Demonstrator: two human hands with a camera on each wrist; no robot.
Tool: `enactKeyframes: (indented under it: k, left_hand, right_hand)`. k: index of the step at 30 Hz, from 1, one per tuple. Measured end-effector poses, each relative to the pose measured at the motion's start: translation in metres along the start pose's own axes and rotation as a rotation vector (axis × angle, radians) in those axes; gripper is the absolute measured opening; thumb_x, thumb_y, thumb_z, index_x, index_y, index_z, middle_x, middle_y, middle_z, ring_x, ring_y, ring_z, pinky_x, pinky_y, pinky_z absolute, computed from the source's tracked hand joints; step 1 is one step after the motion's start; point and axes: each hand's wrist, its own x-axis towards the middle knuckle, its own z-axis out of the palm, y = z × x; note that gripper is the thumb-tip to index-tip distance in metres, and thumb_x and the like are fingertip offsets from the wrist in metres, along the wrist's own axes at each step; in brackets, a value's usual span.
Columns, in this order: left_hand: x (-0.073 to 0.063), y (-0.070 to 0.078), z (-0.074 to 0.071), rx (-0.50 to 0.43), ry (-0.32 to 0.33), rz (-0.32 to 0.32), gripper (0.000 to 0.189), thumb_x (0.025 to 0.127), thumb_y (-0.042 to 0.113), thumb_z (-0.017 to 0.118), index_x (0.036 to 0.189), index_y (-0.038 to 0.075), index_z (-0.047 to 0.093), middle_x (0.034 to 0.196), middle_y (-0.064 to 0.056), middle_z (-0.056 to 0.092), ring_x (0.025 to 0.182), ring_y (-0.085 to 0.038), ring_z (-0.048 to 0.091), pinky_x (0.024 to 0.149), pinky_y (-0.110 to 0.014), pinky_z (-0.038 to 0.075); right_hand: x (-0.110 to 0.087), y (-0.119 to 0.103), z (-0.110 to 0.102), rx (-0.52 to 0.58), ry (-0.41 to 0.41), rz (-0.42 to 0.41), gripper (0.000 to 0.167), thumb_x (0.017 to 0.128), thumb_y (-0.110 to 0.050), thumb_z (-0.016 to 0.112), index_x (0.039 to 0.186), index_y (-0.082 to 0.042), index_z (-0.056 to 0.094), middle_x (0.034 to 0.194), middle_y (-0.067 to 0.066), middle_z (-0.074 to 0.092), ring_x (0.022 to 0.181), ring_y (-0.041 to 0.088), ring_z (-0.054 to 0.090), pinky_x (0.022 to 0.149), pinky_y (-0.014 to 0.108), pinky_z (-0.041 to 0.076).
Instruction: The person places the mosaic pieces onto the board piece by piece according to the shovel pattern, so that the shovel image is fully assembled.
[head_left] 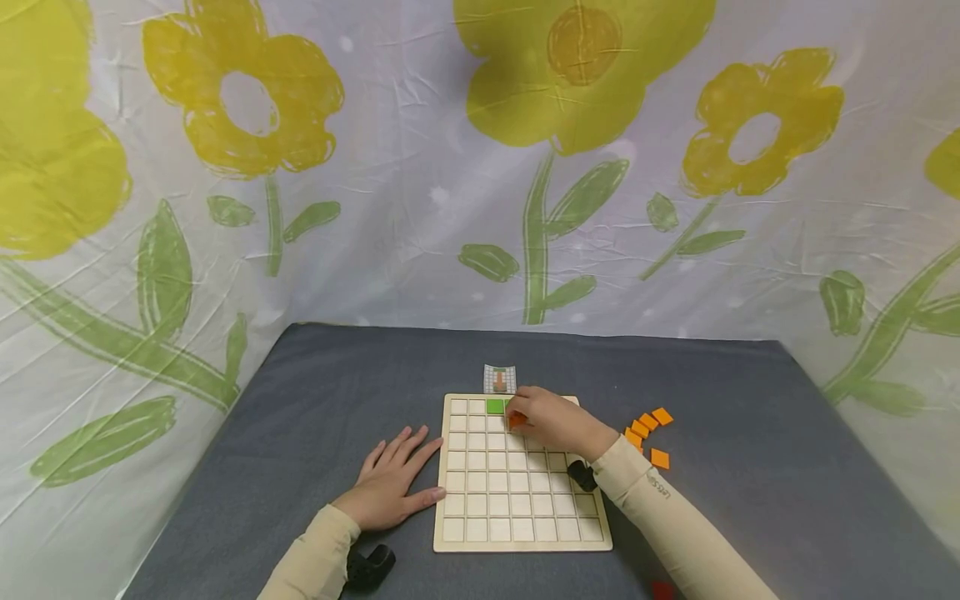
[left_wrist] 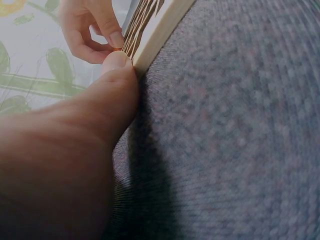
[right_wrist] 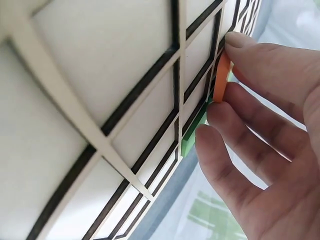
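A pale wooden grid board [head_left: 477, 528] lies on the dark cloth. My right hand [head_left: 552, 422] reaches over its far rows and pinches an orange square tile [right_wrist: 222, 75] between thumb and fingers. The tile is tilted against the grid, beside a green tile [head_left: 495, 406] in the far row; more green behind it is partly hidden by the hand. My left hand [head_left: 395, 485] lies flat on the cloth with fingers spread, its thumb touching the board's left edge, as the left wrist view also shows.
Several loose orange tiles [head_left: 660, 458] lie right of the board, partly behind the right sleeve. A small printed card [head_left: 499, 379] with a grid pattern sits just beyond the far edge. Something red [head_left: 663, 591] shows at the bottom edge. A flower-printed sheet [head_left: 405, 250] hangs behind the table.
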Motion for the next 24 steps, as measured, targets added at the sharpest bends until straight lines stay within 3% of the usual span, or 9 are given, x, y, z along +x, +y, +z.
enactKeyframes:
  k: [24]
  left_hand:
    - [0.0008,0.0016,-0.0008,-0.023,0.000,0.004,0.073,0.093,0.057,0.052,0.152,0.021,0.029,0.159,-0.010,0.019,0.147,-0.033,0.012,0.113,-0.062,0.006]
  right_hand:
    - [0.0005,0.0010,0.0048,-0.007,0.030,-0.026,0.018,0.085,-0.009,0.073,0.103,-0.011,0.070,0.099,0.001,0.061,0.090,0.012,0.059,0.077,0.020,0.052]
